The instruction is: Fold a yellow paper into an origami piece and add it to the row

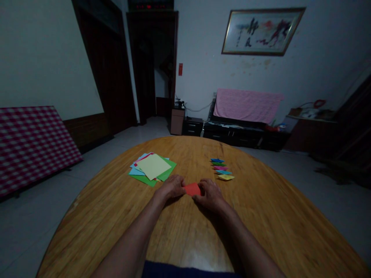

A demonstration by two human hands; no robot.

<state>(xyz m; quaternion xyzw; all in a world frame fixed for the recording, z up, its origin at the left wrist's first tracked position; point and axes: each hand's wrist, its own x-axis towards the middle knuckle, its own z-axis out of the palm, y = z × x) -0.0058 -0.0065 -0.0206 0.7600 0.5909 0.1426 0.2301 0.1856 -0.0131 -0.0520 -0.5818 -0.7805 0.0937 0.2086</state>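
Observation:
A small piece of red paper, apparently folded, lies on the wooden table between my hands. My left hand pinches its left end, and my right hand presses on its right end. To the left of my hands is a loose stack of coloured paper sheets, with a pale yellow sheet on top and a green one beneath. Farther right, a column of several small folded paper pieces in blue, green, pink and yellow lies beyond my right hand.
The round table's edge curves around the paper. Beyond it stand low black cabinets and a pink cloth draped over a dark furniture back. A checked red-and-white board leans at the left, and a doorway is behind.

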